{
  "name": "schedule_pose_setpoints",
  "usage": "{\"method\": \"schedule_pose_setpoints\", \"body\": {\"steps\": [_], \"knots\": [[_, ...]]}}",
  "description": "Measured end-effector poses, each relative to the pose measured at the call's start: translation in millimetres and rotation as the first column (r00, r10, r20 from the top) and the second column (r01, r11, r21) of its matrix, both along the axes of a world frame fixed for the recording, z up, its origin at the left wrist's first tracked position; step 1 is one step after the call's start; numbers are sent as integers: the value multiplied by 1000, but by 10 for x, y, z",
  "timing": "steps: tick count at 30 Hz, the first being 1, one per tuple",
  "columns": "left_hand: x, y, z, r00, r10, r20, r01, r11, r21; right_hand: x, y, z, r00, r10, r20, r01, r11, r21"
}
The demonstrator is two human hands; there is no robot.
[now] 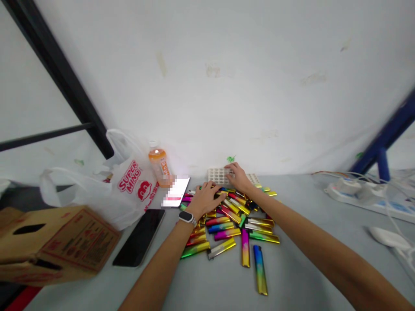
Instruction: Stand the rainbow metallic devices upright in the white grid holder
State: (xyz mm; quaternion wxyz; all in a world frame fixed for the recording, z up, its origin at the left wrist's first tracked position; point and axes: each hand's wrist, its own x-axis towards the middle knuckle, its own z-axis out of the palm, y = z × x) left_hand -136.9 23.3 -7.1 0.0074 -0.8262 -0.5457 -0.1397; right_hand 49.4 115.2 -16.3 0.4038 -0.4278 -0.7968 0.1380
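Observation:
A loose pile of shiny lighters point(223, 224), coloured in gold, red, pink, blue, green and silver, lies on the grey table. My left hand point(205, 199) rests over the left back part of the pile, fingers spread and thumb apart. Behind the pile, against the wall, is a pale tray with a grid of small holes point(216, 176). My right hand point(238, 177) is at this tray, fingers and thumb bent together at its middle; what they pinch, if anything, is too small to make out. One blue-and-gold lighter point(260, 270) lies apart, nearest to me.
Left of the pile are a lit phone or tablet point(177, 192), a bottle of orange drink point(159, 164), a dark phone point(140, 237), a white plastic bag point(129, 194) and a cardboard box point(65, 246). A power strip point(366, 194) with cables lies at the right. The wall bounds the back.

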Motion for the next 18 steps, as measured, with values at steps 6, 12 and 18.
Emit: {"method": "schedule_pose_setpoints", "body": {"steps": [6,12,18], "knots": [[-14,0,1,999,5,49,-4,1000,-7,43,-48,212,889,-131,439,108,991,75],[-18,4,-13,997,-12,74,10,1000,27,80,-96,273,760,-135,636,137,989,45],[-22,8,-40,995,20,102,-27,998,64,214,-125,238,811,-244,532,295,956,-10]]}}
